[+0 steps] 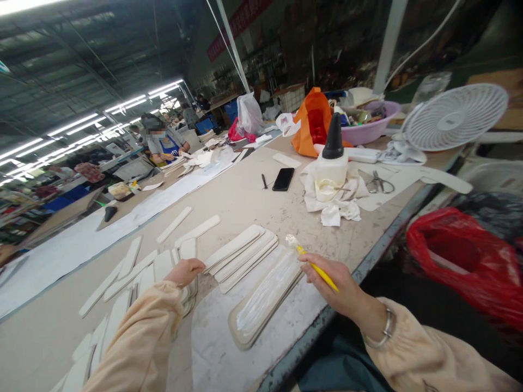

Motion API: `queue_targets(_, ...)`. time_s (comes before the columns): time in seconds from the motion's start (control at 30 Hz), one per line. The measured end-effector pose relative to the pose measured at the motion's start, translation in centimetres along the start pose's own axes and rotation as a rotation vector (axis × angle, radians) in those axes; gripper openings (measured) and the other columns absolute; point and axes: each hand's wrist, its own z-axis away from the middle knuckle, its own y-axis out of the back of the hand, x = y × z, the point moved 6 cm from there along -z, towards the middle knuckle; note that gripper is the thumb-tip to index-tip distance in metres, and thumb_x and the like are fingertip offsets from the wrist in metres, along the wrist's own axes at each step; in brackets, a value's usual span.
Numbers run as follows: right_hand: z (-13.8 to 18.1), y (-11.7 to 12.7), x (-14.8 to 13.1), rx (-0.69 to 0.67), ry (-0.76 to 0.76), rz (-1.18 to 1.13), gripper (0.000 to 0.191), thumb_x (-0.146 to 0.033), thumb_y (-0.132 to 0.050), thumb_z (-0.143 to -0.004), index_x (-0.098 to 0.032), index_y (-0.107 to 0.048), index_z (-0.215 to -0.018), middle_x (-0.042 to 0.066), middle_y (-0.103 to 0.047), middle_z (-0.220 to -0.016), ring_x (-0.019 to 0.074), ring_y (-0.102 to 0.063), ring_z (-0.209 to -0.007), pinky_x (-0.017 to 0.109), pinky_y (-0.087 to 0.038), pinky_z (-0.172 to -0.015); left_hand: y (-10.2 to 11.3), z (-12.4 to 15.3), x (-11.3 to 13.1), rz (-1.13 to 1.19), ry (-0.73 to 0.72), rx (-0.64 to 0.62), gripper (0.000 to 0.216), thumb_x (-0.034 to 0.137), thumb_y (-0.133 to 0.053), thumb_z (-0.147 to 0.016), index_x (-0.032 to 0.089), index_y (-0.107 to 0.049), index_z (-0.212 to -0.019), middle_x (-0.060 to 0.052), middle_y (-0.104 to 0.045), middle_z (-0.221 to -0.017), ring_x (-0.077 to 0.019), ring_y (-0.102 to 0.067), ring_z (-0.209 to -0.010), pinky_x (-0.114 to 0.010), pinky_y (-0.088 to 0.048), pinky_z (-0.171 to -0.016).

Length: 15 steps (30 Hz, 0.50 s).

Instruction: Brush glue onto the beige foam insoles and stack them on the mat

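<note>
My right hand (333, 283) is closed round the yellow handle of a glue brush (321, 272). White paste coats the brush tip, above the far end of a stack of long rounded strips (265, 299). The top strip there carries a wet, streaky white layer. My left hand (186, 271) is pinched at the left end of a white strip (235, 247), the top one of a fanned pile beside the coated stack. More loose white strips (133, 256) lie around and beyond my left forearm. A white sheet of paper (212, 332) lies under the coated stack.
A glue container (330, 177) with a black cone stands on crumpled cloth. Nearby are scissors (379, 183), a black phone (283, 179), an orange bag (312, 122), a purple basin (371, 125) and a white fan (455, 117). A red bag (466, 261) hangs right of the table edge. A co-worker (165, 141) works farther off.
</note>
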Motion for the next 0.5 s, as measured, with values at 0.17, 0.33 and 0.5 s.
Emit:
queue_targets(0.17,0.3,-0.4,0.3,-0.021,-0.014,0.0,0.022,-0.023,-0.049,-0.094,-0.021,-0.058,-0.114,0.007,-0.07,-0.102,0.0161,-0.07,-0.083,0.025,-0.055,-0.072,0.0,0.5,0.5,-0.003,0.017,0.018,0.025,0.028,-0.047,-0.076,0.023,-0.071,-0.075,-0.003,-0.075,-0.088,-0.0172,-0.067,-0.089,-0.024,-0.047,-0.083)
queue_targets(0.33,0.3,-0.7,0.7,-0.019,-0.036,-0.013,0.023,-0.024,-0.049,-0.094,-0.021,-0.059,-0.114,0.006,-0.071,-0.091,0.0171,-0.07,-0.084,0.026,-0.055,-0.073,0.8,1.1,0.9,-0.014,0.049,0.086,0.023,0.022,-0.044,-0.077,0.021,-0.067,-0.073,-0.003,-0.071,-0.08,-0.0162,-0.064,-0.078,-0.025,-0.045,-0.074)
queue_targets(0.5,0.3,-1.0,1.1,-0.022,-0.038,-0.006,0.024,-0.026,-0.049,-0.094,-0.022,-0.06,-0.115,0.006,-0.071,-0.093,0.0169,-0.07,-0.082,0.027,-0.056,-0.074,2.0,1.8,0.8,-0.038,0.077,0.2,0.022,0.025,-0.039,-0.08,0.02,-0.059,-0.072,-0.004,-0.065,-0.073,-0.0177,-0.061,-0.071,-0.027,-0.043,-0.069)
